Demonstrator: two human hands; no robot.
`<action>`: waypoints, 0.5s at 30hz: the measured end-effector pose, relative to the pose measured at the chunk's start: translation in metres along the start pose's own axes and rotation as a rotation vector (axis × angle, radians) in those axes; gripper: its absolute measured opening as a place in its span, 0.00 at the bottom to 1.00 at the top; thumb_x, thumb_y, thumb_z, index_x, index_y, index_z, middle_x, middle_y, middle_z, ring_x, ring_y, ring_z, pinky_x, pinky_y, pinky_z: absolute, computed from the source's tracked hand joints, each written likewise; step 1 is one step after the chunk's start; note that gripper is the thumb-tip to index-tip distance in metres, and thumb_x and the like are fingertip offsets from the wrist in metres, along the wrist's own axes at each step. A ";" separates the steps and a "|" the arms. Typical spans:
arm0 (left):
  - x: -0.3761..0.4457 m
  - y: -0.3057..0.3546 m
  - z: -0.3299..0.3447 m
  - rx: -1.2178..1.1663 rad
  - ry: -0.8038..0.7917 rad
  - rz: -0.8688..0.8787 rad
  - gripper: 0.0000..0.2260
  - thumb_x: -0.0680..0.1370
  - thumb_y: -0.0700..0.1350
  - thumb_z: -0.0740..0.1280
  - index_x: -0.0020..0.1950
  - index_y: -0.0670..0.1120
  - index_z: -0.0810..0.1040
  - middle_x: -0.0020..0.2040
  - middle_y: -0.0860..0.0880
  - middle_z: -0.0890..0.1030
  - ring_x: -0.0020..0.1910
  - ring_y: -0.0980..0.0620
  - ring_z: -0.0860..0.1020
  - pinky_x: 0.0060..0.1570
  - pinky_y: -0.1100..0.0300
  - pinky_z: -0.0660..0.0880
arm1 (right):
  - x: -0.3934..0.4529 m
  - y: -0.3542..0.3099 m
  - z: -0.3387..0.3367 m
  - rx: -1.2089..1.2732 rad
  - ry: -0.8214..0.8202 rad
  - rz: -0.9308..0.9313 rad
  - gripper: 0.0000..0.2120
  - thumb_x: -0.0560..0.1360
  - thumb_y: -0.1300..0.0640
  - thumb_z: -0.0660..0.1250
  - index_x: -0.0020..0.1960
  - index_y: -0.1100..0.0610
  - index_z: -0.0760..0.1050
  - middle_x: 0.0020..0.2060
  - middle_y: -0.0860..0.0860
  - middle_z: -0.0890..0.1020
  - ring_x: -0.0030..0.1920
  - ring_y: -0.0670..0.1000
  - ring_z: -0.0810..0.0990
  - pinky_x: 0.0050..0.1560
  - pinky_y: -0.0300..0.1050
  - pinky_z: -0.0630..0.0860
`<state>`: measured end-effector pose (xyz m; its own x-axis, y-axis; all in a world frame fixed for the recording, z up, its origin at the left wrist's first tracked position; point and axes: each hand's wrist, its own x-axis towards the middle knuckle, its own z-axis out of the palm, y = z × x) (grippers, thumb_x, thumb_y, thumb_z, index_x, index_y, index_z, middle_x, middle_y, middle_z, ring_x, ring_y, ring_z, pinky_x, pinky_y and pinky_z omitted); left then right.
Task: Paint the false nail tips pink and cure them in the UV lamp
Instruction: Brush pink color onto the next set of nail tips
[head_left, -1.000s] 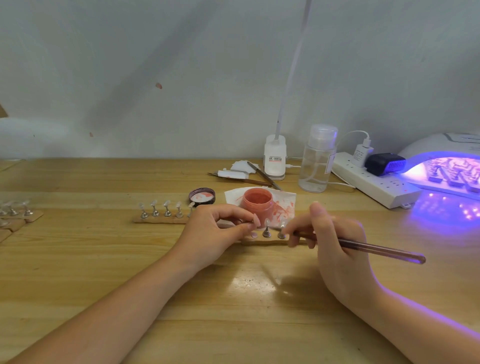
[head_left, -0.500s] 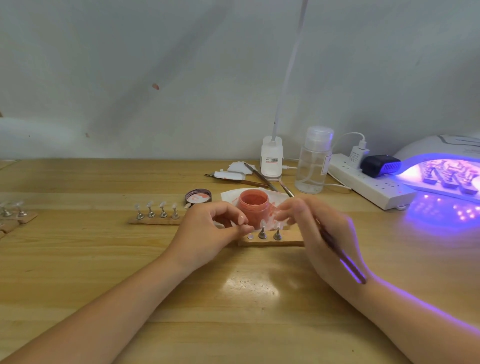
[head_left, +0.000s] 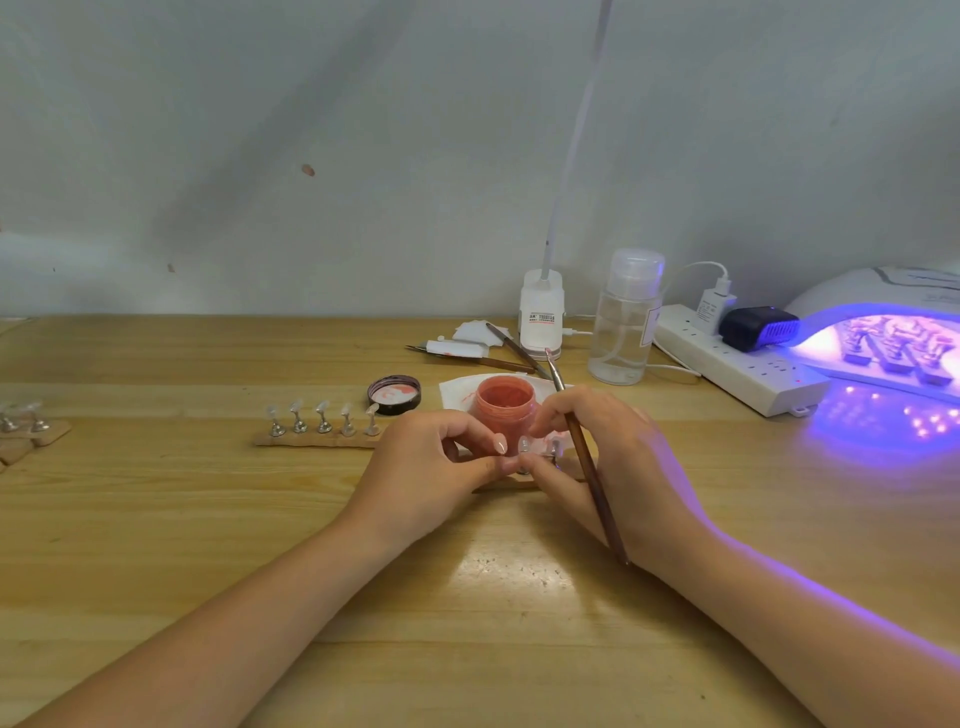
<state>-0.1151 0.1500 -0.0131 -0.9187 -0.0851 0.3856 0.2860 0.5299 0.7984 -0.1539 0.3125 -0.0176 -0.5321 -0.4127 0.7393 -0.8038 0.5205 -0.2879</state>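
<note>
The lamp (head_left: 883, 332) at the far right is lit purple, and some racks of tips sit inside it, so part of the job looks done. One rack (head_left: 317, 440) of five tips (head_left: 323, 408) stands on the counter (head_left: 156, 519) to the left, near the lid (head_left: 394, 395). These tips look clear, so they likely need paint. More tips stand at the far left edge. So a lot is left: paint, then cure.

The pink pot (head_left: 505, 402) is open, just behind the hands. Both hands meet at a small rack right in front of the pot. The left hand (head_left: 426, 473) has curled fingers that pinch at a tip stand there. The right hand (head_left: 613, 462) holds the brush (head_left: 584, 452) tucked along it, with the bristle end up and back by the pot, while its fingertips touch a tip too. No painting is going on right now; they seem to be fixing a tip.

A second ago the brush lay flat, pointing right. Now it has swung round to stand steep, and the right hand has moved in close to the left.
</note>
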 end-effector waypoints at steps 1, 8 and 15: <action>0.000 0.000 0.000 0.009 0.004 0.001 0.09 0.65 0.43 0.76 0.32 0.54 0.78 0.23 0.64 0.74 0.23 0.63 0.68 0.25 0.74 0.62 | 0.000 0.001 0.001 0.001 0.003 0.001 0.13 0.63 0.52 0.72 0.45 0.54 0.75 0.38 0.36 0.72 0.40 0.47 0.79 0.44 0.45 0.72; 0.000 0.003 0.000 -0.002 -0.002 -0.006 0.05 0.66 0.37 0.75 0.36 0.44 0.81 0.21 0.67 0.72 0.23 0.70 0.71 0.26 0.79 0.64 | -0.001 0.005 0.003 0.027 -0.050 -0.005 0.14 0.65 0.50 0.74 0.46 0.52 0.74 0.39 0.37 0.76 0.42 0.46 0.80 0.47 0.42 0.69; 0.000 0.001 -0.001 0.026 -0.029 -0.053 0.08 0.66 0.41 0.76 0.35 0.50 0.79 0.21 0.66 0.72 0.23 0.65 0.69 0.25 0.74 0.63 | -0.002 0.006 0.003 0.078 -0.097 0.018 0.11 0.67 0.55 0.74 0.46 0.53 0.75 0.39 0.43 0.80 0.43 0.48 0.79 0.51 0.37 0.65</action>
<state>-0.1148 0.1499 -0.0119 -0.9400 -0.0894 0.3292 0.2299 0.5468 0.8050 -0.1579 0.3142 -0.0225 -0.5671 -0.4759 0.6723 -0.8100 0.4703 -0.3503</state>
